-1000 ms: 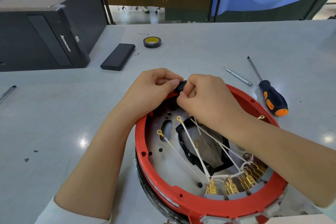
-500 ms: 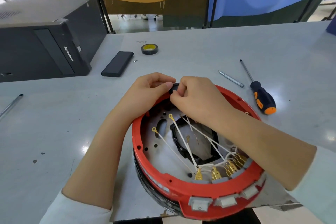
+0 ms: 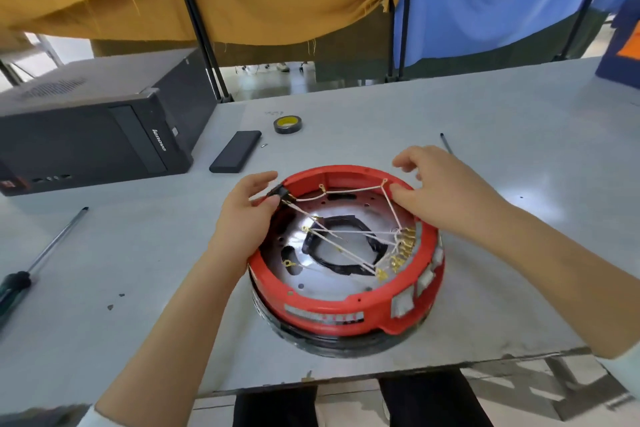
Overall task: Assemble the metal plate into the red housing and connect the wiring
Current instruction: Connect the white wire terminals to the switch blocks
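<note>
The red housing (image 3: 346, 308) sits near the table's front edge on a black ring (image 3: 346, 345). Inside it lies the shiny metal plate (image 3: 349, 213) with a black-edged opening in the middle. White wires (image 3: 346, 248) with gold ring ends cross the plate. They run to a row of gold terminals (image 3: 401, 250) on the right inner wall. My left hand (image 3: 247, 215) is at the left rim, its thumb and fingers pinching a small black part (image 3: 280, 191) there. My right hand (image 3: 440, 189) rests on the right rim with loose, spread fingers and holds nothing.
A black computer case (image 3: 97, 135) stands at the back left. A flat black box (image 3: 235, 156) and a tape roll (image 3: 288, 124) lie behind the housing. A screwdriver (image 3: 38, 260) lies at the left. A thin tool shaft (image 3: 446, 143) shows behind my right hand.
My right hand has left the black part and moved to the right rim. The housing has turned, so the terminals now face right. My left hand stays at the black part.
</note>
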The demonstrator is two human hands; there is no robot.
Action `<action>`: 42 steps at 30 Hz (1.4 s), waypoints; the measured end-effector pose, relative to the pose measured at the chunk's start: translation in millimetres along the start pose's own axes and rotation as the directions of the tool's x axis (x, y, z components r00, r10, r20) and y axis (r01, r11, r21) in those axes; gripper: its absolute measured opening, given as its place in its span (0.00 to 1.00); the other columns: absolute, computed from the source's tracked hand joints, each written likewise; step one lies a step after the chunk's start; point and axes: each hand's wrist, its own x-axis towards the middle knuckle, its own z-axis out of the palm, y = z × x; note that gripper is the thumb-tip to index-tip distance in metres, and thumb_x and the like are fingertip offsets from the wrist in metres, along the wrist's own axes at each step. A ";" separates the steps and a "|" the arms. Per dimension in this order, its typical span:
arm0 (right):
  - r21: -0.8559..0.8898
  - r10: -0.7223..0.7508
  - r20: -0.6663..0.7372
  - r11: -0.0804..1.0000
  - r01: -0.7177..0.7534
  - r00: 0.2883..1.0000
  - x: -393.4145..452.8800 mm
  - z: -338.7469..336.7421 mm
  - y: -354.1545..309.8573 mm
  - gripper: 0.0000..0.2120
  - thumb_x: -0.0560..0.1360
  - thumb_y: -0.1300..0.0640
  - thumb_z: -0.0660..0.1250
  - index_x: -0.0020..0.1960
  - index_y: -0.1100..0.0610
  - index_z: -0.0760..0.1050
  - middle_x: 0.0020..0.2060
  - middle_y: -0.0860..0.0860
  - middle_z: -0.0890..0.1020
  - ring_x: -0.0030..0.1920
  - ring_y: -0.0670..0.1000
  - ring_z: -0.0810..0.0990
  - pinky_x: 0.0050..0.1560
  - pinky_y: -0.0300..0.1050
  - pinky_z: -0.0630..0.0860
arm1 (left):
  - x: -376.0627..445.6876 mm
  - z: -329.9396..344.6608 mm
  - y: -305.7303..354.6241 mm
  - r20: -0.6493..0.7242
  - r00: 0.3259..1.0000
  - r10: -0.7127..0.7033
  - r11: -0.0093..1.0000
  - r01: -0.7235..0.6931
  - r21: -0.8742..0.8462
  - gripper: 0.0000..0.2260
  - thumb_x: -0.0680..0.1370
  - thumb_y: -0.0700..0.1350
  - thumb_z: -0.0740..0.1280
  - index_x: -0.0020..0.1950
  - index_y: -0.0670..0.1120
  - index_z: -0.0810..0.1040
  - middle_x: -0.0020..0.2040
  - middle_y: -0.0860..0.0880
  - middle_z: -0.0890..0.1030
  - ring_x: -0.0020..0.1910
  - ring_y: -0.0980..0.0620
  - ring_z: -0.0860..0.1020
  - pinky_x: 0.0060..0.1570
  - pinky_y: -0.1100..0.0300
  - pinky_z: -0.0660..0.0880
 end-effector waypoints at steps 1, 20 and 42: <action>-0.033 0.078 0.036 0.996 -0.077 0.996 -2.1 0.4 3.9 0.19 0.73 0.49 0.64 0.63 0.52 0.72 0.56 0.50 0.78 0.53 0.51 0.77 0.53 0.46 0.74 | -5.6 1.5 -1.1 -0.039 0.998 -0.046 0.998 0.045 -0.036 0.16 0.81 0.39 0.63 0.66 0.55 0.73 0.71 0.50 0.72 0.63 0.51 0.75 0.67 0.50 0.71; 0.305 -0.046 -0.222 0.946 0.114 0.974 27.3 -46.0 -8.8 0.07 0.75 0.56 0.69 0.48 0.51 0.70 0.50 0.49 0.74 0.47 0.50 0.76 0.42 0.41 0.71 | 17.5 -27.8 67.3 -0.169 0.986 0.015 0.856 -0.100 -0.508 0.24 0.77 0.56 0.65 0.73 0.57 0.66 0.54 0.60 0.76 0.51 0.56 0.80 0.51 0.57 0.77; 0.879 0.194 -0.062 0.476 -0.039 0.979 -36.6 40.8 18.1 0.14 0.80 0.59 0.56 0.64 0.53 0.70 0.62 0.47 0.74 0.65 0.47 0.71 0.68 0.53 0.67 | -5.6 4.2 -29.9 0.016 0.990 -0.142 0.886 0.134 -0.444 0.26 0.77 0.39 0.61 0.74 0.55 0.65 0.64 0.50 0.79 0.61 0.51 0.78 0.62 0.56 0.74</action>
